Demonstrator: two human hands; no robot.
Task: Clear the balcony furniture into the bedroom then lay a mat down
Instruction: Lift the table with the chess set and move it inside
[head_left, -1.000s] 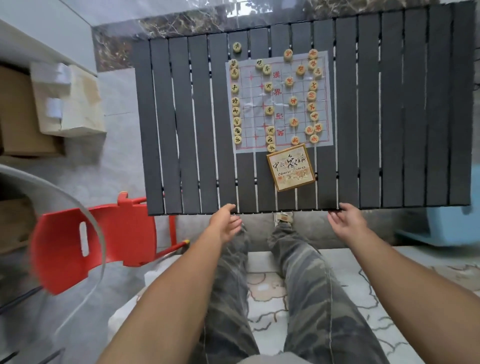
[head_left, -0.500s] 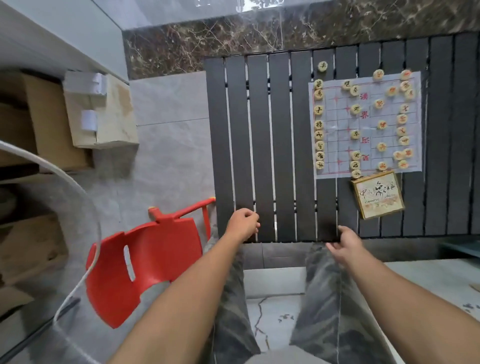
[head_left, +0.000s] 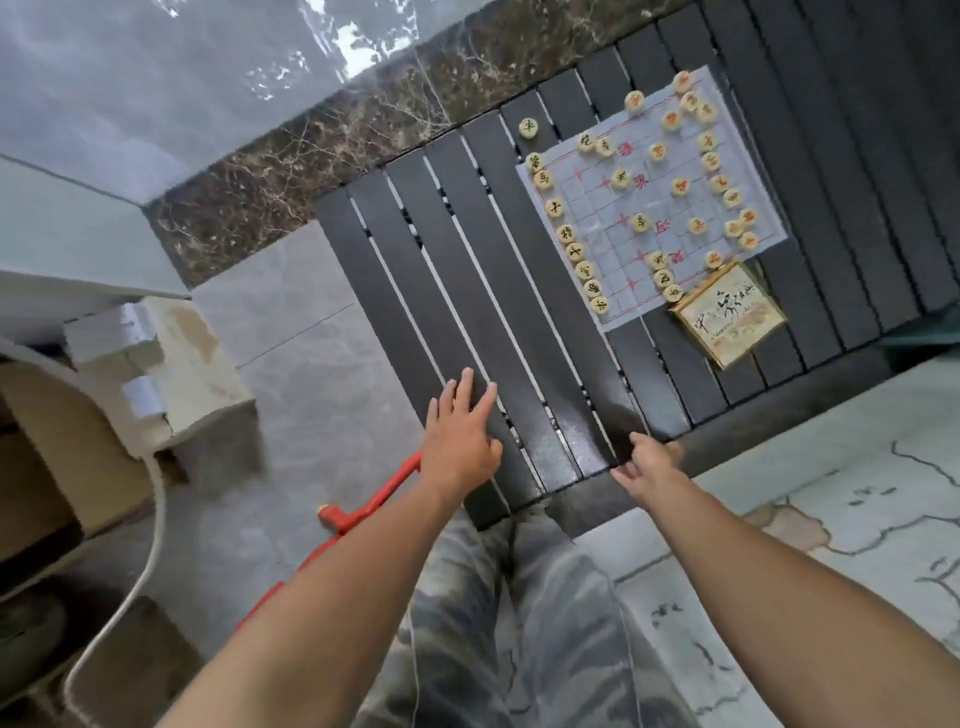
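Observation:
A black slatted table (head_left: 467, 270) fills the upper right of the view. On it lies a paper chess board (head_left: 649, 202) with several round wooden pieces, and a small gold-edged box (head_left: 727, 317) beside it. My left hand (head_left: 460, 441) lies flat on the slats near the table's front left corner, fingers spread. My right hand (head_left: 649, 467) is at the front edge, fingers apart, touching or nearly touching the rim. A red plastic chair (head_left: 374, 504) sits low on the left, mostly hidden by my left arm.
Cardboard boxes (head_left: 171, 364) stand on the grey floor tiles at left, with a white cable (head_left: 145, 545) running down past them. A dark marble sill (head_left: 311, 156) and glass lie behind the table. Patterned pale flooring (head_left: 831, 493) is at right. My camouflage trousers fill the bottom centre.
My view has swung left and tilted, so the table has shifted right. My left hand went from curled at the edge to flat and spread on the slats. The right hand stays at the edge.

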